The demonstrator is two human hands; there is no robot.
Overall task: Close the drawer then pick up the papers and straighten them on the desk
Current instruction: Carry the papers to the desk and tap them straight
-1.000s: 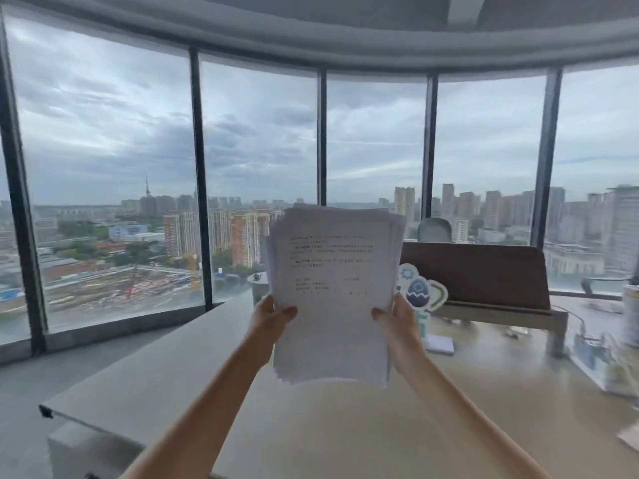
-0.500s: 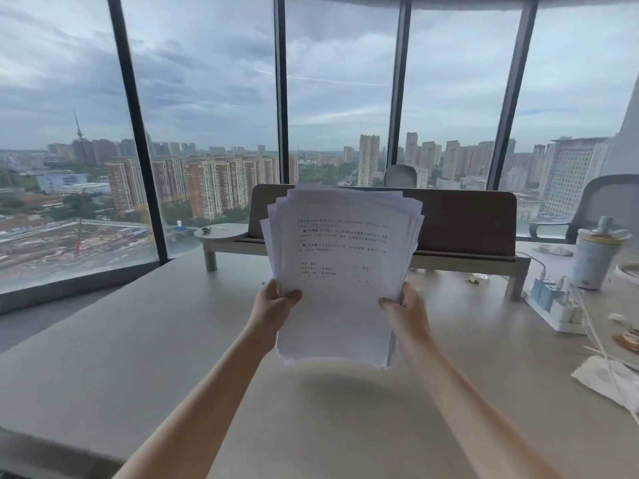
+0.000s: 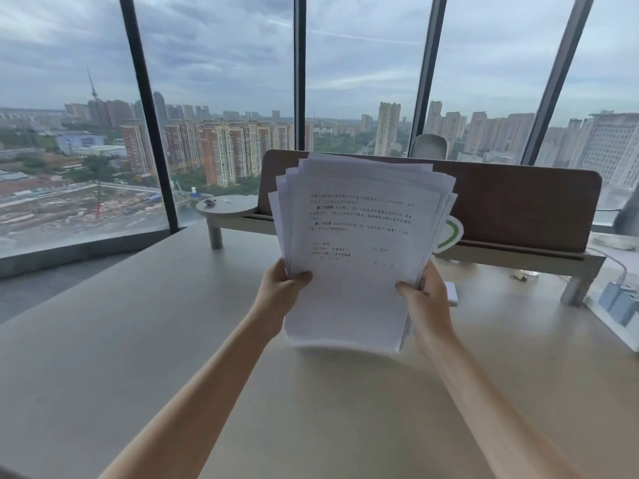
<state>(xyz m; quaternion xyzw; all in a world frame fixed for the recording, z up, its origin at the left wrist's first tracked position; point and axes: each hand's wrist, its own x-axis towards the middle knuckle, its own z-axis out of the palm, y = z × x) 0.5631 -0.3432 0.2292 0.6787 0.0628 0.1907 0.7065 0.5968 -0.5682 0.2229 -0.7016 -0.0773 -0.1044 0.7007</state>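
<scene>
A loose stack of white printed papers [image 3: 356, 243] stands upright over the pale desk [image 3: 138, 340], its top edges fanned and uneven. The lower edge hangs just above the desktop and looks blurred. My left hand [image 3: 281, 288] grips the stack's left side, thumb on the front sheet. My right hand [image 3: 425, 299] grips the right side the same way. No drawer is in view.
A brown divider panel [image 3: 518, 205] on a raised shelf crosses the desk behind the papers, with a small round shelf [image 3: 228, 205] at its left end. A power strip with plugs [image 3: 619, 302] lies at the right edge. Floor-to-ceiling windows stand beyond.
The view has tilted down and turned towards the desk. The papers, held in both hands throughout, have come lower, close to the desktop.
</scene>
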